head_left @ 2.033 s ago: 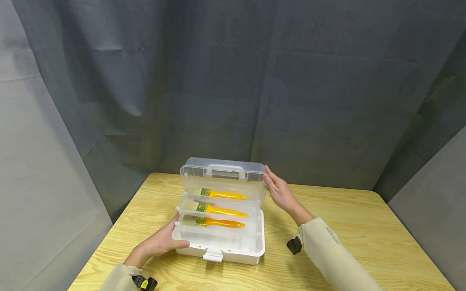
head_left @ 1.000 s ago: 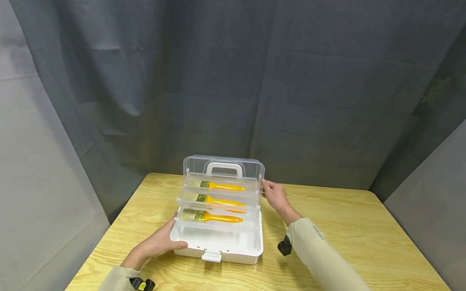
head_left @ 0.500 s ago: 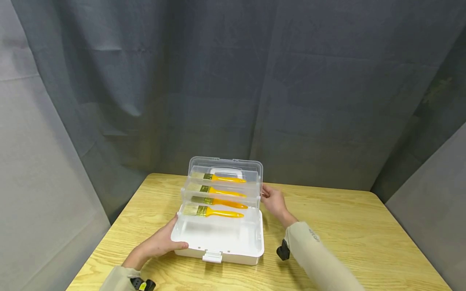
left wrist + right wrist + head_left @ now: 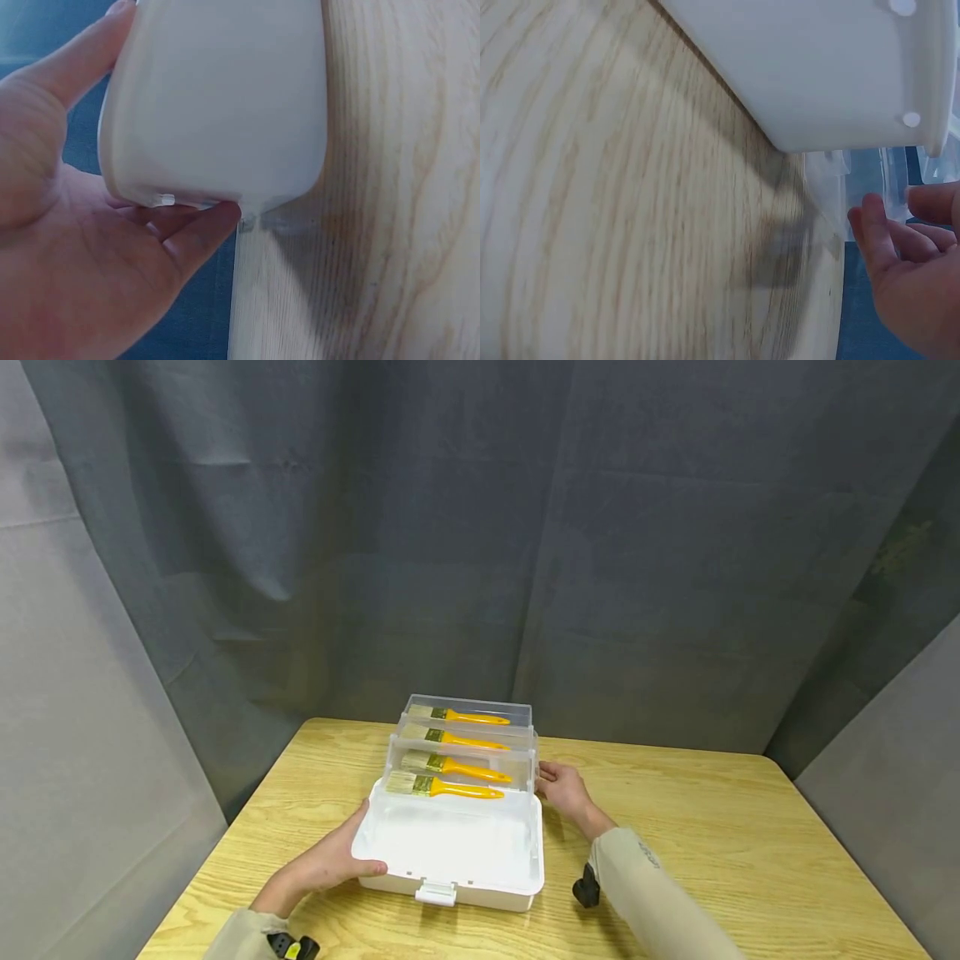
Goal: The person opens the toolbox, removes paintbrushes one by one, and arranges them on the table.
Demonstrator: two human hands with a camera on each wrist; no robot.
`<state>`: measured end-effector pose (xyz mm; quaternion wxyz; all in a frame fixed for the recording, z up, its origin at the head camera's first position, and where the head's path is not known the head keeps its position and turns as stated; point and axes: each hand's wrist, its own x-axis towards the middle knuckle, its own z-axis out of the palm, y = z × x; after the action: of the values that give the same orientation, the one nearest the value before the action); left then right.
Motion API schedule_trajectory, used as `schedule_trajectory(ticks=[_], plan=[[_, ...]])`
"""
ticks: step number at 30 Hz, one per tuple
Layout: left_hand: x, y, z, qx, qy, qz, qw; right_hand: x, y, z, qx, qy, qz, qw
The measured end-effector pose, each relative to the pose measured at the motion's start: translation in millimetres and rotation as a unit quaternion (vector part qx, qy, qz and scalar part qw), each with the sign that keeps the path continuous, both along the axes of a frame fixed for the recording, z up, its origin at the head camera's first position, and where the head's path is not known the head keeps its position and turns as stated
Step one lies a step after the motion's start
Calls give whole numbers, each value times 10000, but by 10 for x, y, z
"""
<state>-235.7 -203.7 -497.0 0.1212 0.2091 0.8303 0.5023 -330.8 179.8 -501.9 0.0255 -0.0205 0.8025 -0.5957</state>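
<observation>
A white storage box (image 4: 450,847) with a front latch (image 4: 436,893) stands wide open on the table. Its clear lid (image 4: 537,747) is folded back behind, low over the tabletop. Stepped clear trays (image 4: 465,756) spread above the rear of the base, holding several paintbrushes (image 4: 471,791) with yellow handles and pale bristles. My left hand (image 4: 330,857) grips the base's left end, thumb on the front rim and fingers round the rear corner. At the back right, my right hand (image 4: 566,791) pinches the lid's side edge between thumb and fingers.
The wooden table (image 4: 675,827) reaches out on both sides of the box. A dark grey curtain (image 4: 450,543) hangs right behind its far edge, with light grey panels (image 4: 112,735) at the sides.
The lid has swung back and down behind the box, and the trays have fanned out rearward with the brushes. My right hand has come down with the lid; my left keeps its grip.
</observation>
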Motion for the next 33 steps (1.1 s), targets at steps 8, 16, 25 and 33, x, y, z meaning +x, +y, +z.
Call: schedule_trajectory(ticks=[8,16,25,33], plan=[[8,0,5,42,24,-97,9999,21,3,-20,-35,35,-121,9999],[37,23,27,-19,-127,32,9999,73,34,38,550,140,-149,9983],[22,1,5,-112,-128,109,9998,160,113,401,1784,1094,6,9779],[12,5,2,-186,-245,183,9994,34,71,781,2151,2022,53,9554]])
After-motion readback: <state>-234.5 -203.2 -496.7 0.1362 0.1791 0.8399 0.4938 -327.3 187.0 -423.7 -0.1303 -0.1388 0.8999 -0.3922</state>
